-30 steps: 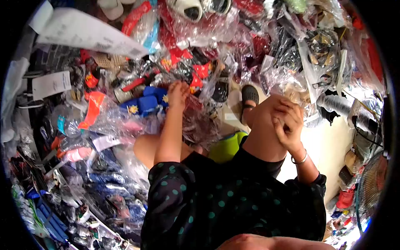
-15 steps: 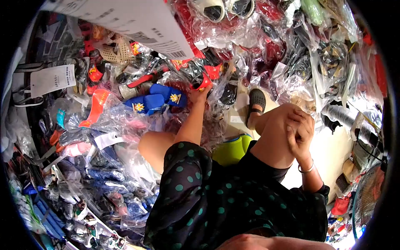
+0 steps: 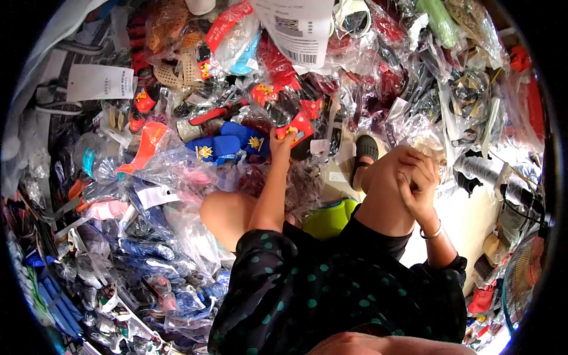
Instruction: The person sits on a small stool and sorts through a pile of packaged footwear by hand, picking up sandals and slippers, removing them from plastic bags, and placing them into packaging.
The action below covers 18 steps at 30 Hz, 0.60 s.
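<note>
My left hand is closed on the edge of a slipper with a red strap, which bears a yellow figure. The slipper's dark sole is partly hidden. Just left of that hand lies a pair of blue slippers with gold crown-like emblems. My right hand, with a bangle at the wrist, rests on my bent right knee. Its fingers lie loosely over the knee and hold nothing. More red-strapped slippers sit above the left hand among clear plastic bags.
Bagged footwear is heaped along the left side and across the top. A white printed tag hangs close to the camera. A lime-green seat shows between my legs. A fan stands at the lower right.
The red-strapped slipper has been raised and turned, so more of its strap shows beside my left hand. The view has shifted slightly. My right hand stays on the knee.
</note>
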Each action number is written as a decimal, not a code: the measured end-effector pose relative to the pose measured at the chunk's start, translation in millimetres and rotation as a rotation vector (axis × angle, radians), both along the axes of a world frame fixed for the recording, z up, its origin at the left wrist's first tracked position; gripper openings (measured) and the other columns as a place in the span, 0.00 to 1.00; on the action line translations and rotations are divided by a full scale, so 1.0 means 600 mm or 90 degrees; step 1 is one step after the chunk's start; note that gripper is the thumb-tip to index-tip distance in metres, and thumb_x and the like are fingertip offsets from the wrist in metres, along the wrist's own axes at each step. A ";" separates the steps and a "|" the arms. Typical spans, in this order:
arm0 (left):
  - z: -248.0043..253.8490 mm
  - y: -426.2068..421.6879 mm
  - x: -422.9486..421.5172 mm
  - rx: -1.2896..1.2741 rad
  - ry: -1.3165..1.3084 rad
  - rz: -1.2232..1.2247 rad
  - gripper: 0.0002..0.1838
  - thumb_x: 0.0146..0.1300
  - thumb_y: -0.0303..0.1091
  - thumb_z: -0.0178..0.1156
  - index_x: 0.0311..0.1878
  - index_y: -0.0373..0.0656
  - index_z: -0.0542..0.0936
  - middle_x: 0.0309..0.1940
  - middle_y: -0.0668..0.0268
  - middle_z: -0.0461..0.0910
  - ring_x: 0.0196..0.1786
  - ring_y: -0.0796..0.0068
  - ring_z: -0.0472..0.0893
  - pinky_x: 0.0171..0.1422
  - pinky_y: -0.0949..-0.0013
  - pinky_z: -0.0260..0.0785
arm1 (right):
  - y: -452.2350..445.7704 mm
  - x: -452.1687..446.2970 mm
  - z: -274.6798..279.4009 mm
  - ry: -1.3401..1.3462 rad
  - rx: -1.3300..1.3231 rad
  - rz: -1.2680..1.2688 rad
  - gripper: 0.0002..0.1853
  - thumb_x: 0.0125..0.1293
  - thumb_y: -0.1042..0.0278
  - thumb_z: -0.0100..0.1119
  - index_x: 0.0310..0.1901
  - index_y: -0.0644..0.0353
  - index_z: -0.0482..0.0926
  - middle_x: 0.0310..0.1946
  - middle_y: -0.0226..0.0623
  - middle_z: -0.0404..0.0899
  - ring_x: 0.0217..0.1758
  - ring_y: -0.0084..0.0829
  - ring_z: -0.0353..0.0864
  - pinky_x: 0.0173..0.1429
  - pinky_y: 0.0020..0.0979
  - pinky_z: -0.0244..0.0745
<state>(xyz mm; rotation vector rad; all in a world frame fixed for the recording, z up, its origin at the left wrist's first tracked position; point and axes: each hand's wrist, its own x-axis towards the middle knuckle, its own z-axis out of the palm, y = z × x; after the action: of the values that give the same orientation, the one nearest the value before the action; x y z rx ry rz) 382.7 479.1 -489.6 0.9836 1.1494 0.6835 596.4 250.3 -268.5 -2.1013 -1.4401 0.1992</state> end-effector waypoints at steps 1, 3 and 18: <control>0.020 -0.013 -0.011 0.003 -0.004 0.001 0.26 0.46 0.29 0.67 0.50 0.40 0.69 0.39 0.65 0.76 0.42 0.75 0.76 0.48 0.74 0.67 | 0.002 -0.002 0.001 0.001 -0.005 -0.003 0.05 0.47 0.73 0.59 0.29 0.59 0.78 0.40 0.37 0.79 0.51 0.40 0.72 0.56 0.39 0.60; 0.093 -0.048 -0.029 -0.129 -0.140 0.083 0.24 0.48 0.27 0.65 0.50 0.40 0.69 0.40 0.65 0.75 0.42 0.75 0.76 0.49 0.72 0.68 | 0.010 -0.013 0.009 -0.039 -0.047 0.017 0.09 0.48 0.71 0.60 0.34 0.59 0.78 0.43 0.38 0.77 0.53 0.40 0.71 0.56 0.39 0.60; 0.285 -0.072 -0.186 0.098 -0.389 0.115 0.35 0.59 0.60 0.49 0.64 0.49 0.60 0.57 0.64 0.69 0.59 0.65 0.68 0.64 0.52 0.58 | 0.102 -0.245 0.001 1.006 0.138 0.218 0.37 0.55 0.81 0.61 0.65 0.61 0.55 0.58 0.30 0.65 0.60 0.21 0.63 0.65 0.27 0.58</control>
<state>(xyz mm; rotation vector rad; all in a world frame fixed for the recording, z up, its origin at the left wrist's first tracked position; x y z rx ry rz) 271.3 436.0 -318.3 0.7222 0.6534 1.1391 449.5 311.7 -268.2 -0.8579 -0.6688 1.3625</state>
